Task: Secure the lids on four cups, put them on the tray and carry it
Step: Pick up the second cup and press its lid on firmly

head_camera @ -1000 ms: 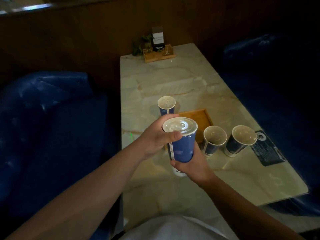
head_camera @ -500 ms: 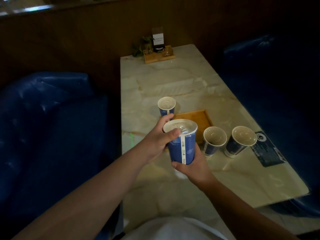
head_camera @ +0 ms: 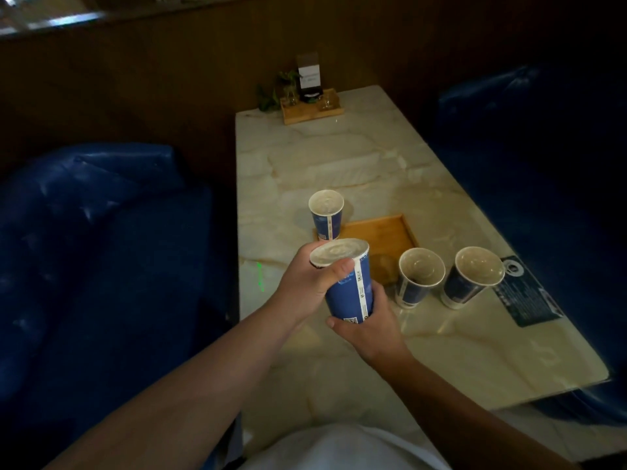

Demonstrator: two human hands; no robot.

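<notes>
Blue lidded cup (head_camera: pixel 351 290) is tilting above the surface (head_camera: pixel 339 171); left hand (head_camera: pixel 305 283) is gripping its rim, right hand (head_camera: pixel 369 327) is cupping its base.

The scene is dim and underexposed. The pale table (head_camera: pixel 356 171) is the brightest area, with soft sheen near its right corner. The blue seats (head_camera: pixel 101 266) on both sides sink into near black, the right one most. Faint daylight shows far left at the top. Edges bow from the wide lens; detail is soft and grainy.
</notes>
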